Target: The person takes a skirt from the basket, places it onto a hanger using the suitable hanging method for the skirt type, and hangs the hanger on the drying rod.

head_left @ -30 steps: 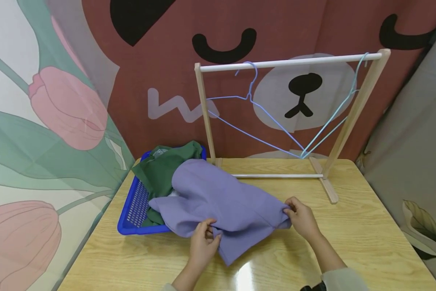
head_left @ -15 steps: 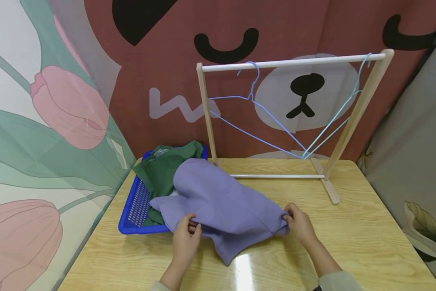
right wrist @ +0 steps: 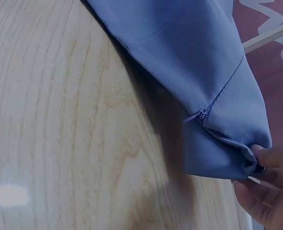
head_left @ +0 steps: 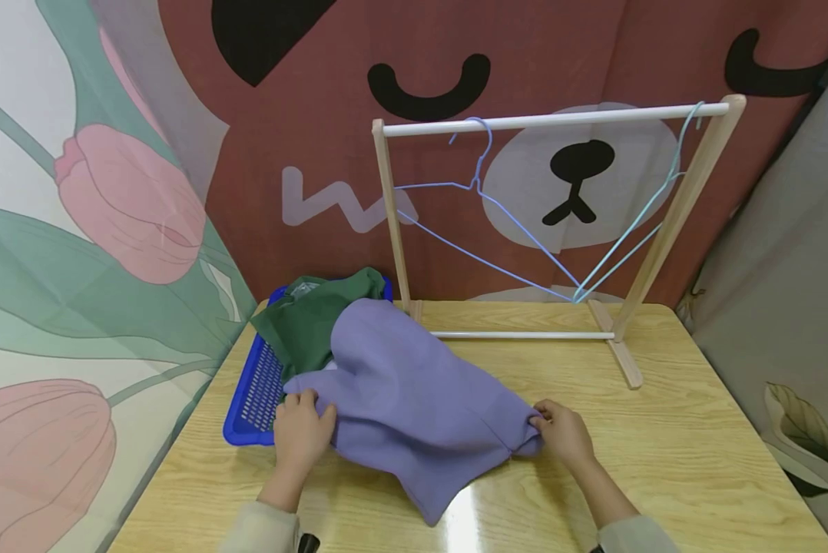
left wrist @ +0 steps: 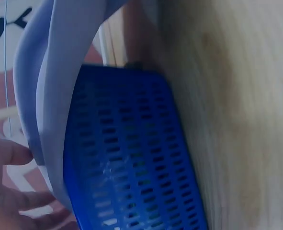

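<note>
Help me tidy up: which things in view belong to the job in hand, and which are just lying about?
Part of the job:
purple garment, pinched by the right hand, touched by the left hand
blue basket, probably, as the garment drapes over it

Around it, untouched:
green garment in the basket
wooden rack
blue hanger and turquoise hanger, both on the rack
bear-print curtain

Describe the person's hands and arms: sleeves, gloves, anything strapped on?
Bare left hand and bare right hand, no gloves. Plain pale greyish-beige fabric left sleeve and matching right sleeve, both ending short of the hand; no markings or cables visible. A small black piece shows beside the left cuff, a dark sliver beside the right; both too cropped to identify.
</note>
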Available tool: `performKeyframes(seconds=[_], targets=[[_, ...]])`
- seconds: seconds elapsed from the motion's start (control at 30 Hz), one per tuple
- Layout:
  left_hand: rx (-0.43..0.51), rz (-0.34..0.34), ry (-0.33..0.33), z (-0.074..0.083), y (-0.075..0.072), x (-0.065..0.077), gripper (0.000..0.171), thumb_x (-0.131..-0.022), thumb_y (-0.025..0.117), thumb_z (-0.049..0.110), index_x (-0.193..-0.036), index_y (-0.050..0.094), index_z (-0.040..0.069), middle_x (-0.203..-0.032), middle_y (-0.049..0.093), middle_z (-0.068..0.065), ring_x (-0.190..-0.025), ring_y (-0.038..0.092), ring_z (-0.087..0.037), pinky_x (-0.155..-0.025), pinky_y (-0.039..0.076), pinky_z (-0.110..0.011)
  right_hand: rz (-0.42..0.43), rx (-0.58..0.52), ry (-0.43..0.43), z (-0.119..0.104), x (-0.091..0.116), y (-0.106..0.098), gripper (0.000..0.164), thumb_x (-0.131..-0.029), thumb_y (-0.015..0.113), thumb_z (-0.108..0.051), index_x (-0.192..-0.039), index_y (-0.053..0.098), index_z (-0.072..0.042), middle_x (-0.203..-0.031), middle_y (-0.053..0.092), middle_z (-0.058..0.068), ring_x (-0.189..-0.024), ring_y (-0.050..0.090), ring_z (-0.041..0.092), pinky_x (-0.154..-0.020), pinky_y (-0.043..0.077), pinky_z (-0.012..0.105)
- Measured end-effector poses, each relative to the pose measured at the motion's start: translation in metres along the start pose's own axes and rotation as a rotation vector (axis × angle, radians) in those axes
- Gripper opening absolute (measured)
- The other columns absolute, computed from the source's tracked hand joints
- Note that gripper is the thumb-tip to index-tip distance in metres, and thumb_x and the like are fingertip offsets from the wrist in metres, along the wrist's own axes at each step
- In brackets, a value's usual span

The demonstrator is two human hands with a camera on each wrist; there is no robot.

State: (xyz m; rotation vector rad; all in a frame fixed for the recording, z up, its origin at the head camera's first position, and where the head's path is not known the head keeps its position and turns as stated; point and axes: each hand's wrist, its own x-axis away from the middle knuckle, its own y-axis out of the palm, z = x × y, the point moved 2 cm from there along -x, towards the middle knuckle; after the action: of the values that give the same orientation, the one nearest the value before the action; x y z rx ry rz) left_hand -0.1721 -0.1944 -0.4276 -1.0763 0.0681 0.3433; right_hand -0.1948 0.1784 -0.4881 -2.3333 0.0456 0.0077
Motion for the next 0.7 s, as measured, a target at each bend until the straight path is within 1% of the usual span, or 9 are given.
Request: performKeyframes(seconds=[0.07, 0.1, 0.23, 0.27, 0.33, 0.43, 0.53, 0.63, 0.7], targets=[[0.007, -0.063, -0.054, -0.004, -0.002, -0.006, 0.043, -0.084, 0.055, 0.024, -0.109, 0.054, -0.011, -0.106, 0.05, -0.034, -0.095, 0.048, -0.051, -0.081, 0.04, -0.056, -0.007, -0.004, 0.022, 0.002, 0.0, 0.002, 0.019, -0.082, 0.062, -0.004, -0.097, 0.062, 0.007, -0.083, 0.065, 0.016, -0.071, 0.06, 0.023, -0.058, 0.046, 0.032], [0.025, -0.095, -0.08, -0.006, -0.003, -0.01, 0.046, -0.085, 0.054, 0.024, -0.112, 0.051, -0.012, -0.109, 0.048, -0.036, -0.098, 0.047, -0.052, -0.082, 0.039, -0.057, -0.011, -0.008, 0.031, 0.003, -0.001, 0.003, 0.017, -0.082, 0.061, -0.005, -0.095, 0.062, 0.006, -0.08, 0.065, 0.014, -0.068, 0.058, 0.02, -0.055, 0.044, 0.03], [0.134, -0.188, -0.157, -0.013, 0.0, -0.021, 0.054, -0.086, 0.052, 0.023, -0.122, 0.042, -0.016, -0.118, 0.045, -0.04, -0.106, 0.046, -0.052, -0.088, 0.039, -0.056, -0.022, -0.04, 0.079, 0.005, 0.001, 0.007, 0.011, -0.084, 0.06, -0.007, -0.088, 0.06, 0.004, -0.066, 0.057, 0.006, -0.056, 0.047, 0.015, -0.049, 0.037, 0.027], [0.168, -0.207, -0.174, -0.015, 0.002, -0.024, 0.055, -0.086, 0.051, 0.022, -0.124, 0.039, -0.016, -0.121, 0.043, -0.04, -0.109, 0.045, -0.052, -0.09, 0.039, -0.056, -0.024, -0.053, 0.089, 0.005, 0.001, 0.008, 0.01, -0.084, 0.059, -0.006, -0.087, 0.058, 0.003, -0.065, 0.056, 0.005, -0.054, 0.046, 0.014, -0.048, 0.036, 0.027], [0.241, -0.226, -0.204, -0.018, 0.005, -0.028, 0.058, -0.085, 0.051, 0.019, -0.127, 0.033, -0.017, -0.124, 0.04, -0.042, -0.113, 0.042, -0.052, -0.093, 0.037, -0.056, -0.032, -0.102, 0.124, 0.004, 0.003, 0.009, 0.009, -0.085, 0.058, -0.006, -0.086, 0.056, 0.003, -0.064, 0.054, 0.006, -0.051, 0.048, 0.014, -0.046, 0.041, 0.028], [0.327, -0.219, -0.248, -0.018, 0.008, -0.032, 0.063, -0.082, 0.052, 0.013, -0.131, 0.025, -0.017, -0.126, 0.035, -0.044, -0.115, 0.039, -0.053, -0.095, 0.035, -0.056, -0.031, -0.204, 0.191, 0.005, 0.004, 0.011, 0.008, -0.086, 0.057, -0.003, -0.087, 0.055, 0.004, -0.067, 0.056, 0.01, -0.051, 0.052, 0.016, -0.047, 0.049, 0.031], [0.419, -0.178, -0.287, -0.017, 0.008, -0.033, 0.067, -0.079, 0.054, 0.006, -0.133, 0.02, -0.017, -0.127, 0.033, -0.044, -0.118, 0.036, -0.052, -0.099, 0.032, -0.055, -0.028, -0.326, 0.252, 0.007, 0.004, 0.013, 0.008, -0.086, 0.056, 0.0, -0.089, 0.053, 0.007, -0.072, 0.055, 0.012, -0.054, 0.054, 0.016, -0.051, 0.052, 0.031], [0.51, -0.16, -0.311, -0.014, 0.008, -0.033, 0.067, -0.081, 0.054, 0.001, -0.135, 0.019, -0.016, -0.126, 0.037, -0.042, -0.116, 0.039, -0.051, -0.099, 0.033, -0.054, -0.015, -0.426, 0.276, 0.009, 0.004, 0.013, 0.009, -0.086, 0.055, 0.002, -0.091, 0.053, 0.01, -0.077, 0.054, 0.013, -0.06, 0.054, 0.015, -0.056, 0.054, 0.03], [0.569, -0.153, -0.316, -0.012, 0.008, -0.032, 0.064, -0.082, 0.053, -0.002, -0.136, 0.021, -0.014, -0.123, 0.042, -0.04, -0.111, 0.045, -0.048, -0.095, 0.038, -0.053, -0.007, -0.479, 0.27, 0.011, 0.004, 0.012, 0.012, -0.086, 0.055, 0.002, -0.091, 0.053, 0.013, -0.08, 0.055, 0.013, -0.064, 0.055, 0.013, -0.059, 0.053, 0.029]])
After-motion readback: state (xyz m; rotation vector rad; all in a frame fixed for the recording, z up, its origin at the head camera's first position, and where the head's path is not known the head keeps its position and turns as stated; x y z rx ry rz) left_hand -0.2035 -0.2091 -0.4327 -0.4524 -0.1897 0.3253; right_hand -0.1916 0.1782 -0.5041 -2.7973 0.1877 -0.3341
